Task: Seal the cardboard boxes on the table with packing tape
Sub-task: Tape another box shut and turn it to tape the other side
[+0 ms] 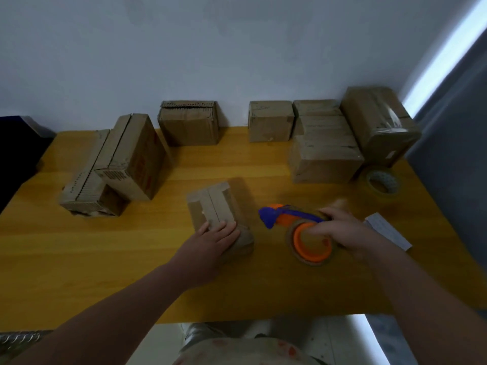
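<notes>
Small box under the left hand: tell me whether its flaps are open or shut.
Shut. On the small box both flaps lie flat, meeting at a centre seam; the left hand rests on them. Tape: cannot tell.

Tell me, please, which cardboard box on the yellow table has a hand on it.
The small brown cardboard box standing alone in front: the left hand rests on its near end. All other boxes sit untouched farther back.
</notes>
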